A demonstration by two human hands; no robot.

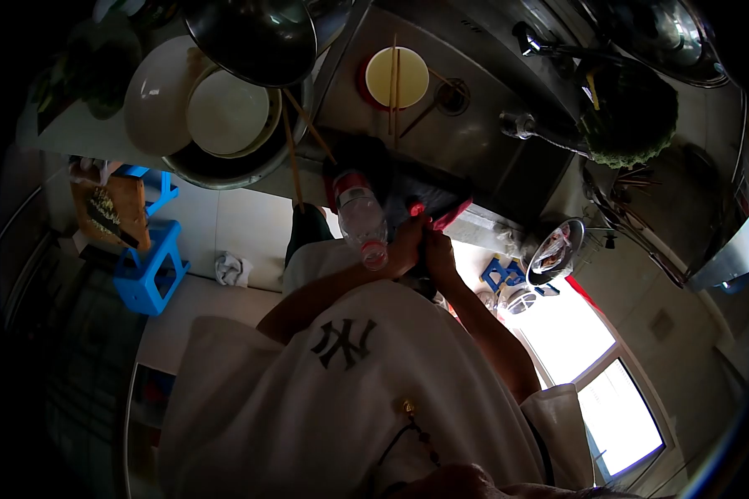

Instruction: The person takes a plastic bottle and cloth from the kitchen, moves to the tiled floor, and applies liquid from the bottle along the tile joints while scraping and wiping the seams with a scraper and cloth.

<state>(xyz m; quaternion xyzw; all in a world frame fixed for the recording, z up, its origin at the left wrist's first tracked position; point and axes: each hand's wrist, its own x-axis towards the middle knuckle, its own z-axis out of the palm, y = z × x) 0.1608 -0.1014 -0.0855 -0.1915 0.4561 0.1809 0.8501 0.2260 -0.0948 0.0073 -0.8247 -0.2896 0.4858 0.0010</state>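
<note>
My left hand (405,244) and my right hand (438,252) are close together in front of my body, below the counter edge. Both look closed, but the dim light hides what is in their fingers. A small red thing (416,209) shows just beyond my left fingers. Past it lies dark material (429,190) with a pinkish-red edge (453,215); its kind is hard to make out. A clear plastic bottle (362,218) with a red cap (374,254) and a red label is beside my left hand, its capped end over my wrist.
A metal sink counter (483,125) holds a yellow bowl (397,77) with chopsticks across it. Stacked plates (227,112), a dark pan (250,37) and leafy greens (632,116) surround it. A blue stool (151,268) and a chopping board (112,208) with a knife stand left.
</note>
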